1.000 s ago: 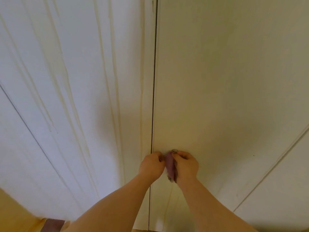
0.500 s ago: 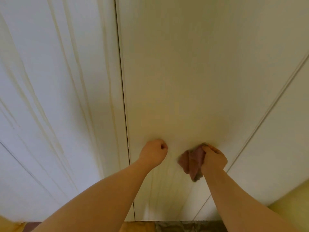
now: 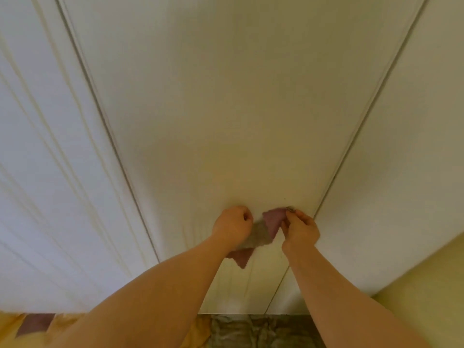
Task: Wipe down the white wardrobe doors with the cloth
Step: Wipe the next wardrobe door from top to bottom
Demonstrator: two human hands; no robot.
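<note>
The white wardrobe doors (image 3: 226, 109) fill the view, with dark vertical gaps between the panels. In front of the middle door a small mauve and grey cloth (image 3: 261, 232) is stretched between both hands. My left hand (image 3: 232, 226) is closed on the cloth's left edge, and a corner hangs below it. My right hand (image 3: 300, 228) pinches the cloth's upper right corner close to the gap with the right-hand door. Part of the cloth is hidden behind my left hand.
The left door (image 3: 50, 159) has ribbed vertical grooves with yellowish streaks. A yellow wall (image 3: 426, 285) meets the wardrobe at the lower right. Patterned floor (image 3: 263, 332) shows at the bottom, with yellow fabric (image 3: 15, 327) at the lower left.
The view has shifted right along the doors. My left hand, empty half a second ago, now grips the cloth too, and the bunched cloth has been spread out between both hands.
</note>
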